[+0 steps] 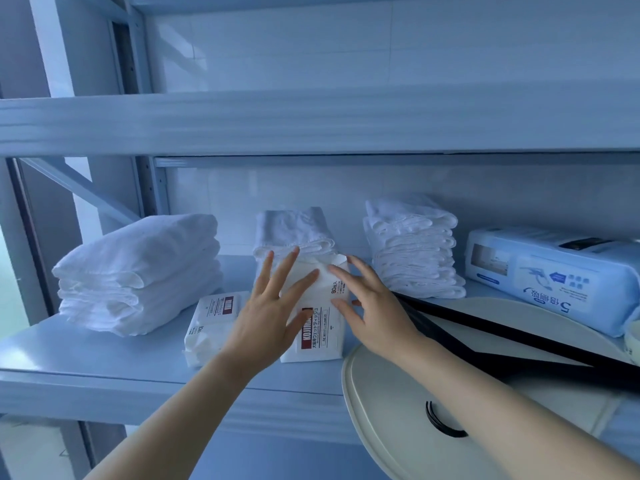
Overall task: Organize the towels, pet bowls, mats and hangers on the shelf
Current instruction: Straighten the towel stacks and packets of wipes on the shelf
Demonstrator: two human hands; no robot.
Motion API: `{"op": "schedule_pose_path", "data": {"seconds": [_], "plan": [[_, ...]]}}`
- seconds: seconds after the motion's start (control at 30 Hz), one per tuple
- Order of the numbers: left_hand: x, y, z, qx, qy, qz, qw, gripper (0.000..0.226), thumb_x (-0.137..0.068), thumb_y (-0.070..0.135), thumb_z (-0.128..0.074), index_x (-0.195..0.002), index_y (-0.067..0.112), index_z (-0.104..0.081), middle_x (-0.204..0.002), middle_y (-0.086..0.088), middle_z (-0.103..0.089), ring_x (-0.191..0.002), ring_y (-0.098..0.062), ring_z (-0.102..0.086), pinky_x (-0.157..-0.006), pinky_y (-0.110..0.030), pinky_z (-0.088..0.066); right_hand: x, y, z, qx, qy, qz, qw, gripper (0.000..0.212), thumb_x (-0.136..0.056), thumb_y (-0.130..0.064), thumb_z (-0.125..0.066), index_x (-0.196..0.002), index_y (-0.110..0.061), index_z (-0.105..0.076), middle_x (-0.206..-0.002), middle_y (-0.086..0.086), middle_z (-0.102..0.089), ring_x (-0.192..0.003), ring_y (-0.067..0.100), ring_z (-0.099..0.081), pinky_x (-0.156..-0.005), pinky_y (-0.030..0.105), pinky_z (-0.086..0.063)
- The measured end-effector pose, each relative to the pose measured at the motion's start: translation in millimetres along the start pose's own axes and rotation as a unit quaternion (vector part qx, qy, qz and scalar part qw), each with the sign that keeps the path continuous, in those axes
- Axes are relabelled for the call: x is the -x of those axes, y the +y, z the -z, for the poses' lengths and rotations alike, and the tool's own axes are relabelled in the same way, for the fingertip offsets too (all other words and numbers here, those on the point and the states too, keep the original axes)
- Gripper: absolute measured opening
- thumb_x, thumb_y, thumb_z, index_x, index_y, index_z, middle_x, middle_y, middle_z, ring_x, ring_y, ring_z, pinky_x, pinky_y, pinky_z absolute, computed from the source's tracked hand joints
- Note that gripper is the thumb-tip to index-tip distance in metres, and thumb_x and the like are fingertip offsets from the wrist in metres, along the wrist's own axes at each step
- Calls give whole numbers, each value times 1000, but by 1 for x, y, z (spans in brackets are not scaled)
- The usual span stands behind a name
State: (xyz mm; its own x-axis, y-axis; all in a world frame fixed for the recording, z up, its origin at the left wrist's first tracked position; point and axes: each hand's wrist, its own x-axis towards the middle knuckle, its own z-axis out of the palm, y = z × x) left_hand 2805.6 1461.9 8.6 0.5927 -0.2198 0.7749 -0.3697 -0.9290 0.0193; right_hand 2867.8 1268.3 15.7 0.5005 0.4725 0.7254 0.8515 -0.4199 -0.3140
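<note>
Middle shelf [104, 351], seen from below head height. Three piles of folded white towels sat along the back: left towel stack [138, 271] at centre left of the frame, middle towel stack [291, 230], and right towel stack [412, 247], each apart from the next.

Both hands were on a white wipes pack [322, 334] with a red label, just in front of the middle towel stack. The left hand [270, 306] lay flat on its left top edge, fingers spread and straight, grip released. The right hand [370, 306] touched its right side the same way, grip released, nothing grasped.

A second wipes pack [211, 323] lay just left of the first. A blue pack [554, 278] sat at far right. A white oval object [398, 427] overhung the shelf edge at lower right, with a black flat piece [485, 330] behind it.
</note>
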Motion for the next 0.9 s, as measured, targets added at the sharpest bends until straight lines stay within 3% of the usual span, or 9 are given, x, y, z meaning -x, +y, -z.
{"op": "schedule_pose_path", "data": {"seconds": [0.1, 0.13, 0.27, 0.37, 0.47, 0.6, 0.7, 0.8, 0.9], "plan": [[0, -1, -4, 35, -15, 22, 999, 64, -88, 24, -63, -143, 34, -31, -157, 14, 8, -122, -26, -50, -78, -27, -46, 1, 3, -5, 14, -21, 1, 1000, 68, -89, -31, -60, -136, -56, -17, -156, -6, -8, -126, 13, -45, -91, 38, -51], [2, -1, -5, 38, -20, 24, 999, 68, -87, 25, -64, -143, 34, -28, -156, 15, 10, -113, -24, -55, -74, -23, -43, 1, 2, -7, 12, -18, -4, 1000, 70, -88, -30, -62, -135, -57, -16, -156, -6, -7, -125, 12, -46, -92, 37, -51], [7, -4, -11, 54, -6, 22, 998, 79, -83, 22, -70, -144, 37, -23, -155, 17, 11, -129, -25, -42, -82, -19, -39, 0, 1, -16, -55, 9, -29, 998, 62, -87, -21, -65, -138, -40, -36, -154, -1, -19, -133, 12, -37, -94, 38, -50], [5, -1, -9, 58, 21, 19, 998, 74, -81, 14, -71, -143, 30, -32, -155, 13, 2, -135, -26, -32, -89, -28, -44, -3, -2, -15, -89, 10, -43, 995, 59, -85, -14, -66, -137, -32, -42, -151, -2, -24, -133, 14, -37, -93, 36, -50], [0, 0, 1, 70, 32, 19, 997, 70, -80, 11, -71, -141, 26, -38, -155, 9, -6, -137, -26, -30, -95, -34, -44, -9, -9, -9, -109, 5, -35, 993, 59, -86, -12, -65, -137, -30, -43, -149, -6, -26, -131, 14, -41, -90, 35, -53], [-13, -3, 19, 74, 12, 41, 996, 73, -80, 18, -73, -141, 34, -36, -154, 20, -1, -126, -25, -44, -89, -36, -48, -22, -15, 5, -135, 4, -18, 991, 59, -85, -15, -66, -136, -32, -43, -137, -15, -38, -121, 9, -48, -86, 32, -55], [-19, -7, 23, 77, -43, 85, 992, 66, -82, 25, -69, -139, 34, -38, -155, 18, -3, -111, -23, -55, -83, -36, -49, -25, -13, 7, -96, -44, -44, 993, 61, -85, -20, -67, -138, -31, -40, -129, -9, -48, -116, 11, -50, -94, 36, -49], [-19, -7, 19, 58, -72, 104, 990, 56, -90, 28, -58, -141, 30, -35, -157, 11, -2, -100, -24, -61, -74, -35, -50, -19, -13, -1, -57, -63, -53, 995, 62, -88, -23, -63, -142, -31, -34, -132, -5, -49, -116, 12, -49, -100, 30, -42], [-11, -6, 8, 33, -55, 71, 995, 60, -94, 22, -49, -147, 29, -21, -156, 10, 10, -121, -32, -49, -80, -37, -49, -16, -14, -8, -42, -48, -55, 996, 62, -91, -24, -58, -145, -31, -27, -139, 0, -44, -127, 14, -43, -105, 31, -37]]}}
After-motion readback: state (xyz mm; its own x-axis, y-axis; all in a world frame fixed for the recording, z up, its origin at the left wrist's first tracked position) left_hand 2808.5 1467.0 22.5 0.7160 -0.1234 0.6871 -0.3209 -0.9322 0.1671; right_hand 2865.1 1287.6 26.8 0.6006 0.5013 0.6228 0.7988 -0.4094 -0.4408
